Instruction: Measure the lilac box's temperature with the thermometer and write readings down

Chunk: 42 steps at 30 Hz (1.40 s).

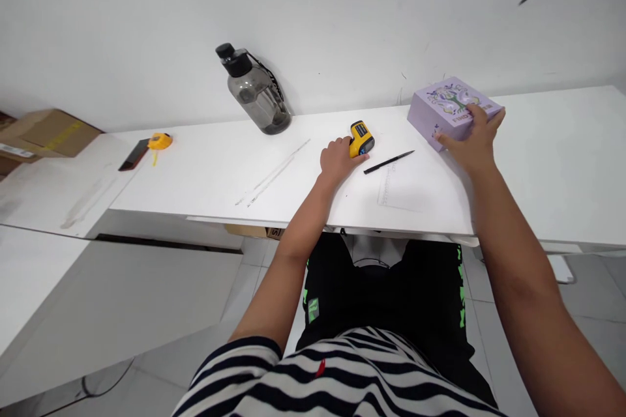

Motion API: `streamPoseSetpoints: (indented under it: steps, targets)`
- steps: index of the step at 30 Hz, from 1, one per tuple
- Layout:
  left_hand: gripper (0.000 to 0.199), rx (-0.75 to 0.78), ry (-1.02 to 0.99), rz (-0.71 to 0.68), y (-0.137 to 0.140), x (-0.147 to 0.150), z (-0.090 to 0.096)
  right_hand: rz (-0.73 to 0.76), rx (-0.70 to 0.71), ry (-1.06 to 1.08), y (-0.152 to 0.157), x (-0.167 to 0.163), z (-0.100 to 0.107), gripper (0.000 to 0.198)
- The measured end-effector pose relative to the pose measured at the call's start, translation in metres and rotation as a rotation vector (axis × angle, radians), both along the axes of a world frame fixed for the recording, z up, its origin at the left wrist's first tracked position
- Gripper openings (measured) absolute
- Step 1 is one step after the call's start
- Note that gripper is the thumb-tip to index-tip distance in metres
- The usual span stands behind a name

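My left hand [337, 159] is closed around the handle of a yellow and black infrared thermometer [360, 138] that lies on the white table. With fingers spread over its top and thumb at the front edge, my right hand [474, 137] grips a light purple box [430, 118]. The box has a printed lid and sits near the wall, partly covered by my hand. Between my hands lies a black pen [388, 161], its pointed end toward the box. Just below the pen is a white sheet of paper [405, 192] with faint marks.
A grey see-through bottle [259, 94] with a black cap stands by the wall. Further left are an orange tape measure [160, 141], a dark flat object [134, 155] and cardboard boxes [53, 133]. Dark smudges mark the white table [215, 169].
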State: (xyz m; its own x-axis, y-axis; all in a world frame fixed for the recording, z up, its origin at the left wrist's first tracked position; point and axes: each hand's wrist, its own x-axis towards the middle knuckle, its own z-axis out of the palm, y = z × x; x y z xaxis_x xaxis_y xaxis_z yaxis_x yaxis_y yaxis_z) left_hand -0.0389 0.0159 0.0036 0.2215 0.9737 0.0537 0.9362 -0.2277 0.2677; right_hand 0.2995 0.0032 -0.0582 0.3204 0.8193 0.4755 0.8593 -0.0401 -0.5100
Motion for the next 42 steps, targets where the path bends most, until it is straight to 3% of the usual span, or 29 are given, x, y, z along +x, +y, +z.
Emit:
streamPoseSetpoints:
  steps: [3,5,9,11,14,17,21,27,29,32,34,36,39,42]
  targets:
    - [0.061,0.004,0.006,0.000,-0.002,0.000,0.000,-0.106,-0.143,0.109,-0.008,-0.014,0.016,0.106]
    - [0.063,0.007,0.011,-0.005,-0.002,0.000,0.000,-0.083,-0.096,-0.064,-0.018,-0.029,0.030,0.095]
    - [0.065,0.009,-0.022,-0.007,-0.001,0.001,0.001,0.211,-0.039,-0.400,-0.033,-0.062,0.042,0.066]
    - [0.066,-0.006,-0.069,0.018,-0.002,0.002,0.003,0.355,-0.056,-0.471,-0.036,-0.074,0.038,0.051]
    - [0.070,-0.023,-0.115,0.050,-0.004,0.003,0.006,0.432,-0.045,-0.488,-0.035,-0.083,0.028,0.031]
    - [0.069,-0.025,-0.125,0.047,-0.006,0.002,0.008,0.456,-0.017,-0.430,-0.033,-0.086,0.025,0.024]
    - [0.067,-0.019,-0.142,0.037,-0.007,0.002,0.008,0.418,0.037,-0.373,-0.036,-0.090,0.037,0.017]
    - [0.055,0.038,-0.224,0.091,-0.006,0.001,0.008,0.229,0.197,-0.198,-0.047,-0.083,0.061,0.017]
    - [0.050,0.118,-0.306,0.124,-0.007,0.000,0.010,0.135,0.335,-0.055,-0.047,-0.078,0.062,0.020]
    - [0.044,0.254,-0.318,0.128,-0.011,0.001,0.013,0.051,0.505,0.343,-0.041,-0.073,0.058,0.027]
    - [0.040,0.306,-0.255,0.025,-0.015,0.005,0.014,0.091,0.525,0.638,-0.034,-0.071,0.056,0.033]
    - [0.038,0.283,-0.161,-0.202,-0.020,0.010,0.013,0.168,0.501,0.845,-0.027,-0.067,0.054,0.037]
    - [0.040,0.213,0.018,-0.530,-0.029,0.018,0.007,0.237,0.504,0.997,-0.021,-0.060,0.056,0.039]
    - [0.052,0.172,0.119,-0.608,-0.035,0.024,0.001,0.225,0.514,1.013,-0.025,-0.054,0.062,0.032]
